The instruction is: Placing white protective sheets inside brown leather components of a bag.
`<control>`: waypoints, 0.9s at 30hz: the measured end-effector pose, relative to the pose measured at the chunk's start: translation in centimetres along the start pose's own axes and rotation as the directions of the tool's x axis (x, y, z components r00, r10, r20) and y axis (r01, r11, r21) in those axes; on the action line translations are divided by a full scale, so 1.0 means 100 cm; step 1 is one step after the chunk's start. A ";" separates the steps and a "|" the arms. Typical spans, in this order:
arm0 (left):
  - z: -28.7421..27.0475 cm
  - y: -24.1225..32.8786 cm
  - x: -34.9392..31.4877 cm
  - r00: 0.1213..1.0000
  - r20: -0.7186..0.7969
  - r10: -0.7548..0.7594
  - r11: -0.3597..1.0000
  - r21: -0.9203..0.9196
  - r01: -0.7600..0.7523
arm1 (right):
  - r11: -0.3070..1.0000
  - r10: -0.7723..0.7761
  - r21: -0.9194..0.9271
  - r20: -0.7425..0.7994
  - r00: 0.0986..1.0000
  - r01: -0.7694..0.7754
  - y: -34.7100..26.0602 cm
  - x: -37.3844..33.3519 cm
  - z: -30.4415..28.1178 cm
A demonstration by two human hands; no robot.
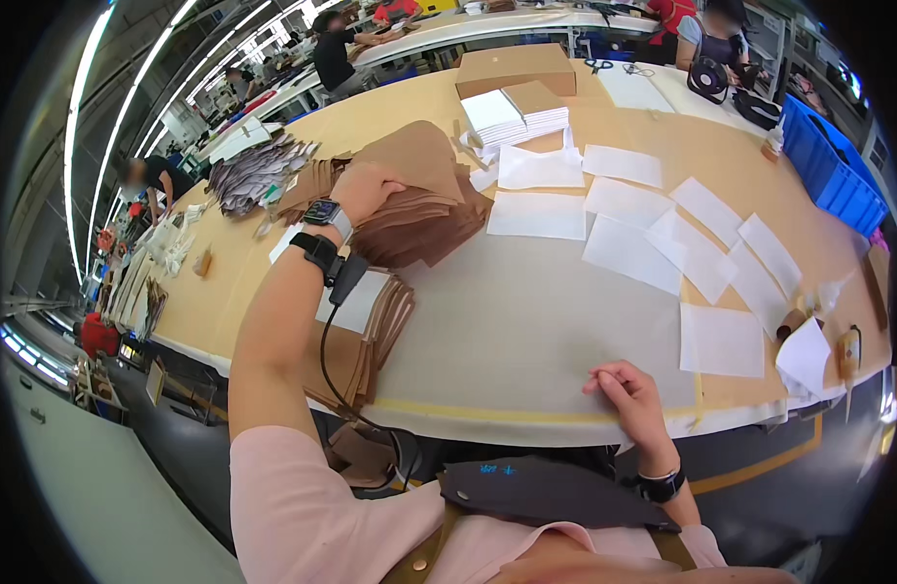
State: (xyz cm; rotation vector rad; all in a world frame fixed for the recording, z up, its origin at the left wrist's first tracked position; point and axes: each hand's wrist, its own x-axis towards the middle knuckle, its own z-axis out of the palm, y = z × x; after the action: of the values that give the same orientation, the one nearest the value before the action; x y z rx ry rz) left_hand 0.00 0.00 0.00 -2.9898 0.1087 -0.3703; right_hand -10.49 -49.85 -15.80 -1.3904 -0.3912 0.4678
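Left hand (363, 190): laid palm-down on the fanned heap of flat brown paper pieces (424, 200), fingers curled over its top edge; touching, but whether pinching a sheet cannot be told.
Right hand (631, 389): loosely curled, holding nothing, fingertips resting on the grey work mat (526, 321) near the table's front edge.
Left wrist: black wristwatch (324, 211) and black strap with a cable trailing down toward the body.
Brown heap, position: ahead and to the left, under the left hand, well apart from the right.
Brown heap, long axis: running roughly left to right across the tan table (701, 146).
Nearer hand: left, by far.
Second brown stack (356, 336): nearer the body, beside the left forearm, a white sheet on top.
White paper rectangles (663, 243): spread in rows ahead and right of the right hand.
Far end: flat cardboard box (515, 68), white stacked sheets (497, 115), blue plastic crate (833, 170) at right.
Background: other people at neighbouring tables.
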 end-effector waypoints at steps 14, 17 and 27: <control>0.000 -0.002 0.019 0.992 0.072 -0.103 0.896 -0.425 0.124 | 1.000 -0.014 -0.026 -0.020 1.000 0.014 -0.002 -0.003 -0.007; 0.000 -0.006 0.005 0.978 -0.206 -0.029 0.955 -0.293 -0.034 | 0.999 -0.028 -0.024 0.001 1.000 0.028 -0.005 -0.003 -0.002; 0.018 0.199 -0.091 0.898 -0.313 0.309 0.928 -0.109 -0.357 | 0.434 -0.490 -0.862 0.018 0.871 0.262 -0.027 0.002 0.027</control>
State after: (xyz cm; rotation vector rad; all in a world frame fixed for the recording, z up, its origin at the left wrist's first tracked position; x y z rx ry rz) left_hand -9.45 -18.68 -6.55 -2.9666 0.7063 -0.7879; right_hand -11.52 -47.82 -12.78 -2.2138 -0.7854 -0.3717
